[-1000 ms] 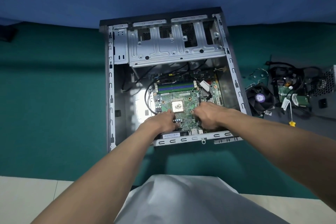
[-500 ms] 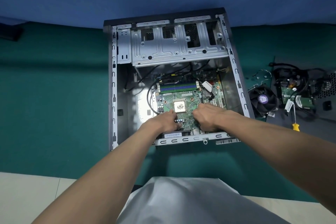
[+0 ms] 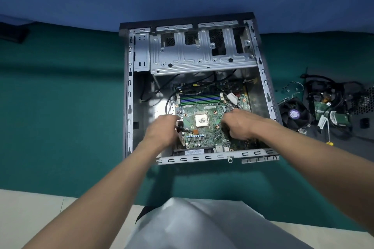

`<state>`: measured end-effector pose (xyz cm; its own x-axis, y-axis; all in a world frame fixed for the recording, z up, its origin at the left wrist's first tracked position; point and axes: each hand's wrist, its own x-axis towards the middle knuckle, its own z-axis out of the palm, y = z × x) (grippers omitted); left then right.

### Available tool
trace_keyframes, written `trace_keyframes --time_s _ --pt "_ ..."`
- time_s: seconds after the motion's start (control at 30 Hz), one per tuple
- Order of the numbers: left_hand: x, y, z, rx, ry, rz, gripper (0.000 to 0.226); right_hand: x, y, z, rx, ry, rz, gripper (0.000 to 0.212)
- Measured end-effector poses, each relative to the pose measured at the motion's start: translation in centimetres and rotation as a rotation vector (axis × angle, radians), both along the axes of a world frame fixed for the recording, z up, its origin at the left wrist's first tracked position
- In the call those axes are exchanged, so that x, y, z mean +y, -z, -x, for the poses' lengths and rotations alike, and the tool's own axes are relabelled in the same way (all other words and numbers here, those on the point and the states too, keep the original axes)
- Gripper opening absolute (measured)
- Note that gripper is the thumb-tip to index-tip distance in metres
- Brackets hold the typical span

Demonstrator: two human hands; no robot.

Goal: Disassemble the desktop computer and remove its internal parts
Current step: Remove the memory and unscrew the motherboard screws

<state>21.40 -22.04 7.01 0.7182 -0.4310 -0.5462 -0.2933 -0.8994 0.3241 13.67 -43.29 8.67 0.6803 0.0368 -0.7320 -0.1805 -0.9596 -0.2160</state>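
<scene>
— Your left hand (image 3: 163,130) and right hand (image 3: 239,125) have spread from the near edge to the sides of the motherboard (image 3: 202,107), which lies flat in the case (image 3: 129,107) on the desk (image 3: 60,107); you look set to lift it.

— Perhaps; your fingers (image 3: 172,119) curl under on both sides, so I cannot tell what they grip; the black lead (image 3: 182,130) by your left knuckles may be plugged in.
</scene>
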Motion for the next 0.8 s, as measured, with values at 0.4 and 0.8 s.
trace_keyframes --time_s 0.4,0.8 --pt "0.7 1.4 -1.3 0.461 -0.620 0.251 0.027 7.8 2.9 -3.7 -0.149 0.177 -0.217 0.028" --pt "0.5 1.5 -1.7 0.402 -0.788 0.462 0.031 9.5 3.0 -4.4 -0.096 -0.038 -0.018 0.012"
